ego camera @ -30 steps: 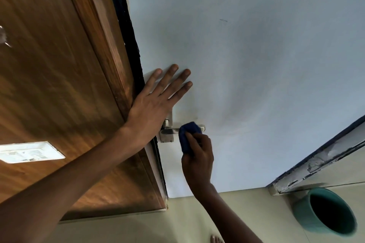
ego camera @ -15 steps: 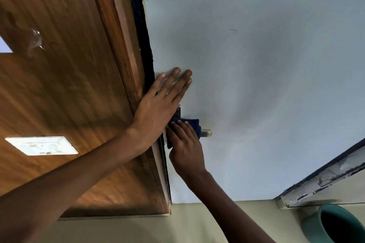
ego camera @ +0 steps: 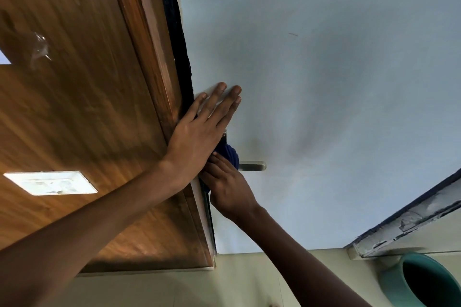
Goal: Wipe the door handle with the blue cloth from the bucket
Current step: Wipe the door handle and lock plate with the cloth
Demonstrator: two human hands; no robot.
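Since a moment ago, the right hand (ego camera: pixel 228 187) has slid the blue cloth (ego camera: pixel 230 153) inward along the door handle (ego camera: pixel 252 166), up against the plate by the door's edge.

Only the lever's metal tip shows past the cloth, which is bunched under the right hand's curled fingers (ego camera: pixel 217 166) against the pale door (ego camera: pixel 324 82). Just above, the left hand (ego camera: pixel 199 132) lies flat on the door's edge, its fingers straight and close together. Left of them runs the brown wooden panel (ego camera: pixel 74 107) with a white switch plate (ego camera: pixel 50 182). Well apart at lower right, a green bucket (ego camera: pixel 391 284) stands on the floor.
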